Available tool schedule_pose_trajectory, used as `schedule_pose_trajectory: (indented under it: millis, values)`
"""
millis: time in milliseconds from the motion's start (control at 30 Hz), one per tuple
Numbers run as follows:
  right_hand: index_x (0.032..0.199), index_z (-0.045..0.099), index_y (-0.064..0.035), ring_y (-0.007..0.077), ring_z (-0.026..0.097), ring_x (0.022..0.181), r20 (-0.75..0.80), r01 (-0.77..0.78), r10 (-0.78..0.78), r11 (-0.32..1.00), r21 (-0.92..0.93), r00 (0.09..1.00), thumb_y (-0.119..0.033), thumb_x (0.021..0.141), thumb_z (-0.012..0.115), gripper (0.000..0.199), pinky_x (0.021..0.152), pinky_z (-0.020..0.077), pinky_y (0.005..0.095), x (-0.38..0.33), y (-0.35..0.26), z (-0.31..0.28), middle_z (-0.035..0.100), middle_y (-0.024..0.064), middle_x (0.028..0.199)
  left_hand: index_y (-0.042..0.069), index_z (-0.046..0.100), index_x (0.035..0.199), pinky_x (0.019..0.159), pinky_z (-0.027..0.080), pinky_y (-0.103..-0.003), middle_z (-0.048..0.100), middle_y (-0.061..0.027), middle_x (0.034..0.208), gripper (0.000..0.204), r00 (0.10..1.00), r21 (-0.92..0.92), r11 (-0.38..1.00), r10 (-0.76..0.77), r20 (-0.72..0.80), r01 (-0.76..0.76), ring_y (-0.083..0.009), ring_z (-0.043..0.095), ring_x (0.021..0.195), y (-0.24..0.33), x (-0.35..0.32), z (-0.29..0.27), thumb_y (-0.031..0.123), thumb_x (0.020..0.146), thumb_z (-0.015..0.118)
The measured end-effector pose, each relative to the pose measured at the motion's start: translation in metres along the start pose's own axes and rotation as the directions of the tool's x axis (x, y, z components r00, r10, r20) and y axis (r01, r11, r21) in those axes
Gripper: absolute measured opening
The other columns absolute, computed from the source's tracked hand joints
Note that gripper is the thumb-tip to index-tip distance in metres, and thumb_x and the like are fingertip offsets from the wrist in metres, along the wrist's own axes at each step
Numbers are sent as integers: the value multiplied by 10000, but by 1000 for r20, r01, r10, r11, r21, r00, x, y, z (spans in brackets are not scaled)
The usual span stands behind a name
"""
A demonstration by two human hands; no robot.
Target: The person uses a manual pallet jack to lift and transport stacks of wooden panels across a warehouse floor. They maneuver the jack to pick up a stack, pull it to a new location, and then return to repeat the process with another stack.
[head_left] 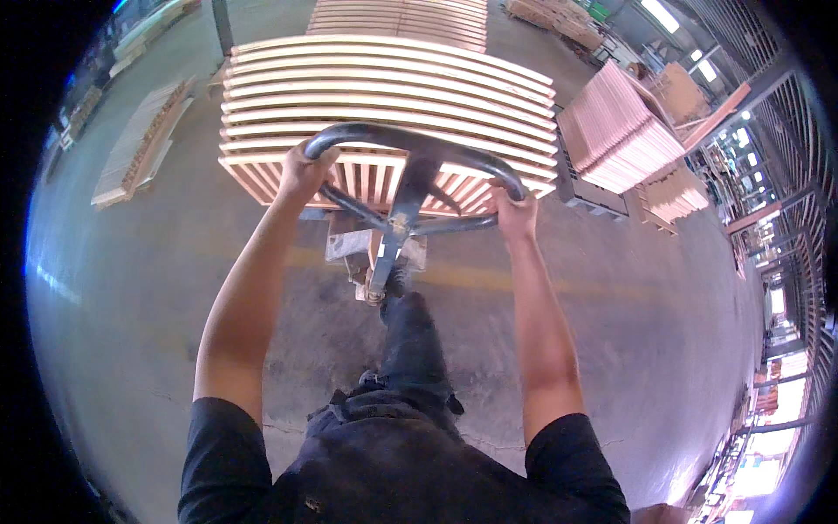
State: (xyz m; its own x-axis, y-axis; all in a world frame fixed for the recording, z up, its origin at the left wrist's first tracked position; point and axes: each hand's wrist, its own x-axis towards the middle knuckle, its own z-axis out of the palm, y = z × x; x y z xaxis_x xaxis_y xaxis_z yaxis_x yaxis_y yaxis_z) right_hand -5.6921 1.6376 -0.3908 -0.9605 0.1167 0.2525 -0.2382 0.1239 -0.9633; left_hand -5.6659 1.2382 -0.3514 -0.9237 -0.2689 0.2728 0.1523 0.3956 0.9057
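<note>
Both hands are on the looped handle (419,144) of a pallet jack; the left hand (305,170) has its fingers wrapped tight round the left bend of the loop, and the right hand (515,210) has its fingers curled closed over the right bend. Just beyond the handle stands the stack of wooden slats (384,96), resting on the concrete floor (131,288); it looks stiff and probably very heavy, so the steel loop seems the only sensible place to hold; a second stack (615,131) leans to the right of the handle.
</note>
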Motion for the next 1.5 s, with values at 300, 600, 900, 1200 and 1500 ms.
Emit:
schedule_pose_trajectory:
  millis: [300,600,900,1200,1500]
  values:
    - [984,708,35,106,663,672,11,9,-9,1000,-12,1000,-54,857,683,158,596,532,275,-130,-41,19,704,62,779,3,688,991,574,468,-271,636,-16,729,206,995,-84,994,66,-78,-73,-90,571,625,-9,-97,-60,162,861,688]
    - [990,737,-29,180,679,1005,131,30,-13,991,-128,991,15,705,698,291,901,532,333,-312,-26,-13,738,94,1003,40,633,1001,705,489,-296,614,-13,961,174,999,-323,946,-12,44,26,-123,584,868,-115,-227,-109,138,878,708]
    - [766,766,-83,278,743,846,751,285,607,695,-660,258,-316,657,834,265,715,567,435,-417,-114,55,765,94,846,121,682,1167,813,563,-584,665,-190,1186,365,221,229,638,-546,808,735,-344,659,983,-119,-344,-220,364,902,743]
    - [851,804,-124,286,745,912,461,278,424,426,-861,779,-215,592,809,275,726,575,434,-550,0,95,773,70,895,57,505,1336,863,428,-345,596,-91,1182,489,334,520,850,-468,818,-84,-241,541,1015,-92,-468,-154,358,977,645]
    - [859,793,-146,309,731,881,490,281,497,437,-854,716,-208,545,806,320,737,564,461,-702,-54,66,757,70,880,39,528,1375,924,441,-287,612,-80,1262,491,328,651,628,-564,758,-426,-230,564,1076,58,-615,-209,359,1012,614]
